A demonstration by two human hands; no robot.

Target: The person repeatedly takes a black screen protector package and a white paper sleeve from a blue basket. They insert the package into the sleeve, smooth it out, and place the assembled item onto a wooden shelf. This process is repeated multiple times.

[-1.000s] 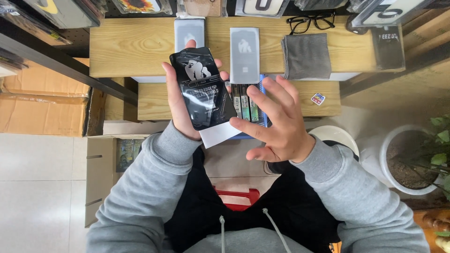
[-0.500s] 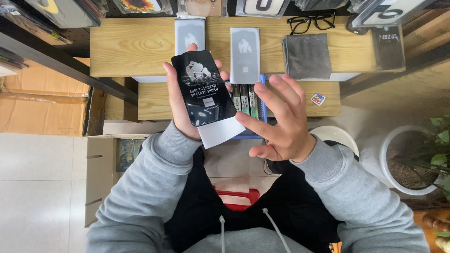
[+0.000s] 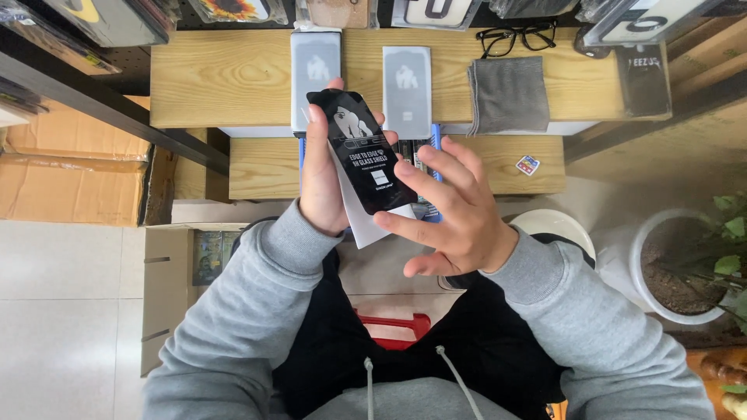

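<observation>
Left hand: my left hand (image 3: 320, 175) is clamped around a glossy black flat rectangular sleeve with a grey animal figure printed on it (image 3: 359, 152), held tilted at centre frame, above the lap.
Behind the sleeve: a white card or sheet (image 3: 366, 222) pokes out below it, pinched in the same grip.
Right hand: my right hand (image 3: 455, 210) is spread, fingers apart, gripping nothing; its fingertips (image 3: 405, 167) lie on or just at the sleeve's right edge, and I cannot tell if they press.
Surface: the pale wooden surface (image 3: 233, 78) fills the upper frame and carries two grey flat packs of the same shape (image 3: 407, 89), a folded grey cloth (image 3: 508, 93) and black-framed glasses (image 3: 517, 37) at upper right.
Doing it well, in my judgement: I would keep the left grip firm on the long edges, hold the sleeve steady, and let the right fingertips work only at the edge, not the glossy face.
</observation>
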